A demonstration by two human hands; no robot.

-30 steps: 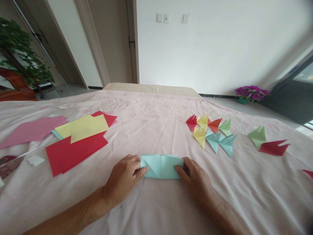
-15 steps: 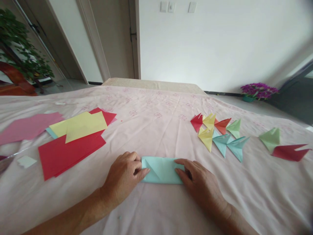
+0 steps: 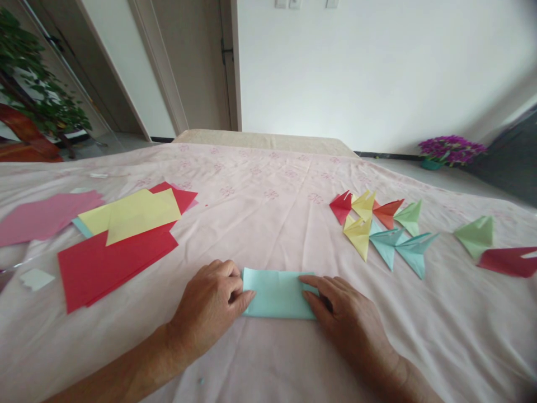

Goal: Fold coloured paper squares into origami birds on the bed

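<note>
A light blue folded paper rectangle [image 3: 277, 293] lies on the pink cloth [image 3: 268, 224] close in front of me. My left hand [image 3: 210, 305] has its fingers curled, and the thumb and fingertips press the paper's left end. The fingers of my right hand [image 3: 342, 316] lie over the paper's right end and hold it down flat. No fold flaps show on the paper's top face.
A loose stack of red, yellow and pink paper sheets [image 3: 117, 235] lies to the left. Several folded paper shapes [image 3: 377, 229] in red, yellow, green and blue sit to the right, with a green one [image 3: 476, 235] and a red one [image 3: 505, 261] farther right.
The blue paper's upper flap has been folded down, so the diagonal creases seen earlier are now covered. Both hands have stayed at the paper's ends; the view has tilted down slightly.
</note>
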